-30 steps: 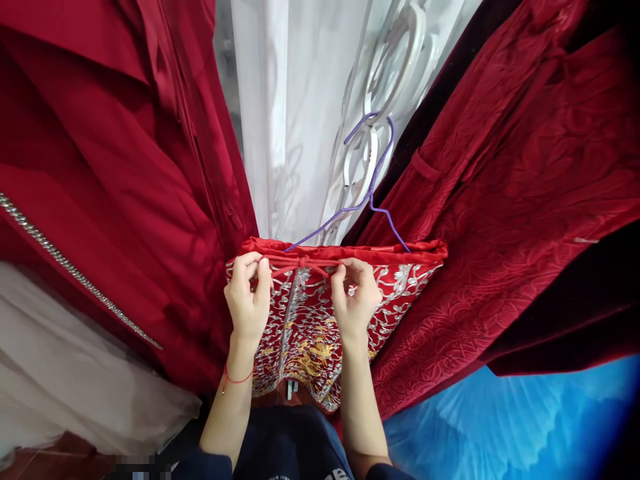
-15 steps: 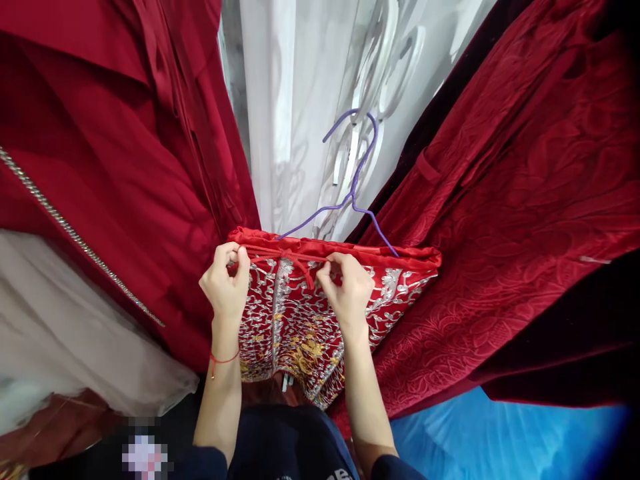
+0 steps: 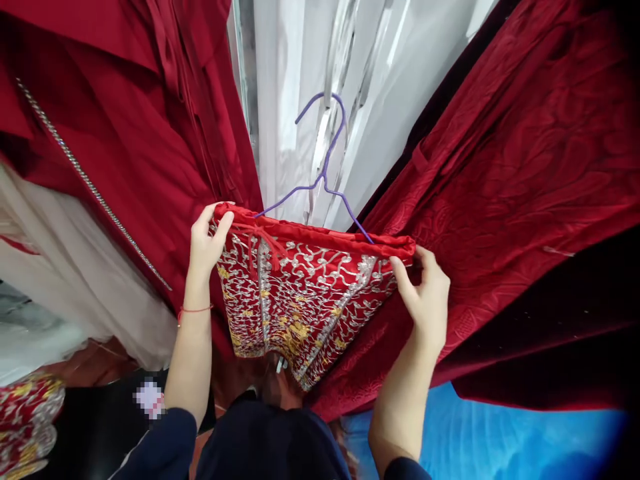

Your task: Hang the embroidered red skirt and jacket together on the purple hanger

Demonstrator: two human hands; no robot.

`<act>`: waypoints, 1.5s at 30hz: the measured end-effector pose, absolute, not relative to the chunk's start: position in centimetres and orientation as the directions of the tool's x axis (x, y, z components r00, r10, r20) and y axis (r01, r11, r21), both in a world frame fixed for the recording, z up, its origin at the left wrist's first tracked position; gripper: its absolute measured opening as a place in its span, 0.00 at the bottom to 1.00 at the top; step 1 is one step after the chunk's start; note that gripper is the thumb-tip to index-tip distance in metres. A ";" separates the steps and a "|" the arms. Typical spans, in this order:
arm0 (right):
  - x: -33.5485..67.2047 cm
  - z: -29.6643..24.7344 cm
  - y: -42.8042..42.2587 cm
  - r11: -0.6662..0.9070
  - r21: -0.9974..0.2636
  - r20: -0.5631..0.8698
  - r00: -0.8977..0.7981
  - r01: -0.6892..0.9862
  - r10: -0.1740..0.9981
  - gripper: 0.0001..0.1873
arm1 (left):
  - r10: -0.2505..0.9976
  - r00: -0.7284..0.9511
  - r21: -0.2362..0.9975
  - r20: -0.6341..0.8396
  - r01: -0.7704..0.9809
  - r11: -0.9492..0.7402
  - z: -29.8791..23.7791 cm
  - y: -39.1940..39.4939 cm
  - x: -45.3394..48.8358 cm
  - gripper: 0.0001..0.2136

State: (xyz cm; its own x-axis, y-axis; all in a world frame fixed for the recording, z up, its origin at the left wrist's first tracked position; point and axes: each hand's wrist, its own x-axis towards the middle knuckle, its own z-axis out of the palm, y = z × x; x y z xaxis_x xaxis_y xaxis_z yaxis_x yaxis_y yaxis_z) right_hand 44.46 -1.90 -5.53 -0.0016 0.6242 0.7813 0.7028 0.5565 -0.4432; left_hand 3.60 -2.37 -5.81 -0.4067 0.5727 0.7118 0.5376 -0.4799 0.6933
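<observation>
- The embroidered red skirt [image 3: 300, 300] hangs between the two hands, its top edge stretched nearly straight and sloping down toward the person's right.
- The left hand [image 3: 203, 243] is closed on the left end of the satin waistband [image 3: 310, 230]: thumb laid over the front, fingers behind the corner, their tips hidden by cloth.
- The right hand [image 3: 429, 287] grips the opposite end: the thumb presses the front along the band's lower edge, while the curled fingers go round behind, parted from the thumb by the thickness of the cloth.
- The skirt's embroidered body drops below both thumbs, clear of the palms, silver vines and gold flowers facing the wearer of the camera.
- A red drawstring [image 3: 273, 248] dangles on the front, just beside the left thumb and well apart from the right hand.
- A purple wire hanger [image 3: 326, 163] rises from the waistband between the hands; neither touches it. Its hook meets a glossy pale loop above, though whether it bears on it is hard to tell.
- A thin red bracelet [image 3: 196, 310] circles the left wrist.
- Red gowns flank the skirt, the left one with a rhinestone trim [image 3: 93, 183].
</observation>
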 end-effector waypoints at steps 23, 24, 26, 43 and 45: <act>43.0 -11.3 -0.9 0.465 -0.879 0.436 0.220 -0.103 0.873 0.32 | 0.405 -0.602 0.698 0.689 0.397 -0.596 -10.3 -0.1 1.7 0.26; 42.9 -11.9 -0.9 0.416 -0.894 0.383 0.196 -0.166 0.903 0.35 | 0.439 -0.606 0.724 0.663 0.369 -0.583 -11.3 0.0 1.5 0.27; 42.9 -12.1 -1.0 0.356 -0.901 0.329 0.147 -0.247 0.933 0.38 | 0.486 -0.600 0.756 0.635 0.354 -0.551 -12.7 0.1 1.3 0.29; 42.4 -5.7 -3.2 0.647 -0.548 0.827 0.229 0.530 0.513 0.18 | 0.352 -0.550 0.622 0.757 0.444 -0.645 -7.6 0.5 0.7 0.20; 41.9 -5.0 -3.3 0.608 -0.430 0.894 0.219 0.667 0.392 0.16 | 0.439 -0.491 0.640 0.753 0.387 -0.664 -6.9 0.6 -0.4 0.20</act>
